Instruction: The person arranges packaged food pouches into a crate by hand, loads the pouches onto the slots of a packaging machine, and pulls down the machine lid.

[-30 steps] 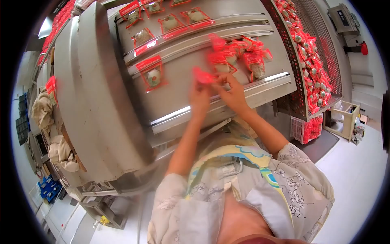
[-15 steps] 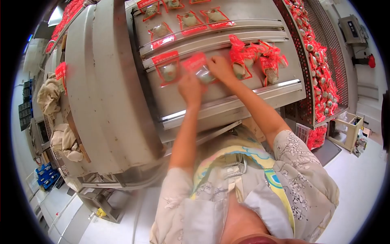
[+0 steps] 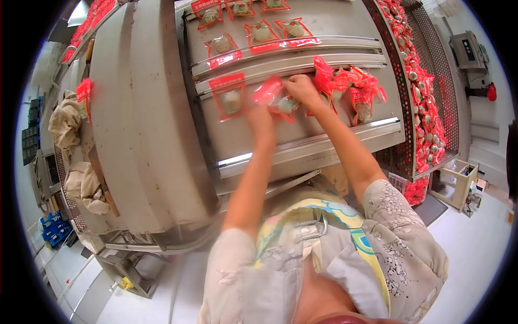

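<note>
Just above the lower metal rail, both my hands are at one clear, red-labelled food packet (image 3: 268, 93) with a pale, rounded item inside. My left hand (image 3: 260, 117) is blurred, its fingers closed on the packet's left side. Curled at the packet's upper right edge, my right hand (image 3: 300, 87) pinches it, though the fingertips are partly hidden. Flat on the metal, left of my hands, lies another sealed packet (image 3: 231, 100). A heap of red packets (image 3: 345, 83) sits right beside my right hand.
Metal rails (image 3: 302, 146) cross the steel work surface, with several packets (image 3: 261, 33) laid beyond them. A perforated metal bin (image 3: 406, 116) full of red packets stands to the right. A large steel housing (image 3: 145, 124) is on the left, with cloths (image 3: 85, 189) beside it.
The packet between my hands has shifted right, and its red label now looks bent. My left hand has moved slightly right. The whole view has shifted a little.
</note>
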Action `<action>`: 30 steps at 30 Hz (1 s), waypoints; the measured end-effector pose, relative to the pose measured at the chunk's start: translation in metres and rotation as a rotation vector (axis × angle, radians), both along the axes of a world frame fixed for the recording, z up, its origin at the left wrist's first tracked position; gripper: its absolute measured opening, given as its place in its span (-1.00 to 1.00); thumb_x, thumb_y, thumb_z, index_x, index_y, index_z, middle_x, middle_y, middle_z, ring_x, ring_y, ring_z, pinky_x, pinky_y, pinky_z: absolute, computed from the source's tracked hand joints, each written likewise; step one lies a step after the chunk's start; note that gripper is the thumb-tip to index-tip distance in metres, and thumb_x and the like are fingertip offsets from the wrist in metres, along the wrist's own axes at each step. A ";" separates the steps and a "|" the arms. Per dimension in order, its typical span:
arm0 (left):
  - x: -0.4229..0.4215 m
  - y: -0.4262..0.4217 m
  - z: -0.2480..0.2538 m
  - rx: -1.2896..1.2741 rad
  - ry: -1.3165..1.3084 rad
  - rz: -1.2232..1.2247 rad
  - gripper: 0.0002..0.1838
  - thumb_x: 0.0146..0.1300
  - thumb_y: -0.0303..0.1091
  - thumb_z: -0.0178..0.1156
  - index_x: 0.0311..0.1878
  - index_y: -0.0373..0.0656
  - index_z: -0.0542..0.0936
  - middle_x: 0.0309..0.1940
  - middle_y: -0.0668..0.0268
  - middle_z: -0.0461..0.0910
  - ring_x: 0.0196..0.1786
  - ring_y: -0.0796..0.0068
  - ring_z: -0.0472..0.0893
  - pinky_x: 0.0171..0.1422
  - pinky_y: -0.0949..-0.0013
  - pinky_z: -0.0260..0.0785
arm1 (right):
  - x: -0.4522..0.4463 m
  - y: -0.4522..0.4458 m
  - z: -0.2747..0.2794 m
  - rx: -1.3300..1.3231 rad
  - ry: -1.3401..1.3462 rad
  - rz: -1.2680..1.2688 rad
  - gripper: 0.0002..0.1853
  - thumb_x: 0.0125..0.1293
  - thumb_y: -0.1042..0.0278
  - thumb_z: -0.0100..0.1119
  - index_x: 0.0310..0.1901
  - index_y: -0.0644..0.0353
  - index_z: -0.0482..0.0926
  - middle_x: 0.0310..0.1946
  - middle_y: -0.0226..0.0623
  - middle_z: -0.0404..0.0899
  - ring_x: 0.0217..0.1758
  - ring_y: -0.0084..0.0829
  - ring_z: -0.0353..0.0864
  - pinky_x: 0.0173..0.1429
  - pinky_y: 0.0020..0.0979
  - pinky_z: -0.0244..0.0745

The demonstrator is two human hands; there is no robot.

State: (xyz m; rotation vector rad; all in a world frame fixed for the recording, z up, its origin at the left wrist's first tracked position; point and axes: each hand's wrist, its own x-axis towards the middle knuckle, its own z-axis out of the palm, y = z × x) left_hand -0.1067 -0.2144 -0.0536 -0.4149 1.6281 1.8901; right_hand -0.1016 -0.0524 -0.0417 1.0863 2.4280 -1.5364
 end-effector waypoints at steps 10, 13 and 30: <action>-0.009 0.010 -0.005 0.018 0.004 0.078 -0.70 0.32 -0.18 0.10 -0.10 -0.24 0.54 -0.26 0.23 0.63 -0.24 0.41 0.64 -0.14 0.36 0.50 | -0.004 -0.008 0.009 -0.100 0.117 -0.168 -0.71 0.16 0.24 0.13 -0.40 0.36 0.64 -0.58 -0.17 0.61 -0.50 -0.39 0.63 -0.34 -0.33 0.50; -0.016 0.014 -0.020 -0.049 0.200 0.038 -0.59 0.31 -0.18 0.18 0.07 -0.29 0.47 -0.08 0.15 0.58 -0.09 0.39 0.60 -0.05 0.34 0.48 | -0.005 -0.009 -0.007 -0.040 0.227 -0.241 -0.70 0.22 0.24 0.09 -0.43 0.35 0.62 -0.61 -0.11 0.60 -0.46 -0.31 0.66 -0.29 -0.27 0.50; -0.009 0.013 0.063 -0.650 1.356 -0.195 -0.47 0.10 -0.40 0.25 0.19 -0.16 0.43 0.14 0.19 0.47 0.27 0.12 0.36 0.42 0.01 0.06 | -0.022 -0.021 0.064 0.656 0.501 0.147 -0.80 0.06 0.39 0.29 -0.24 0.13 0.61 -0.24 -0.26 0.51 -0.10 -0.17 0.54 -0.10 -0.21 0.48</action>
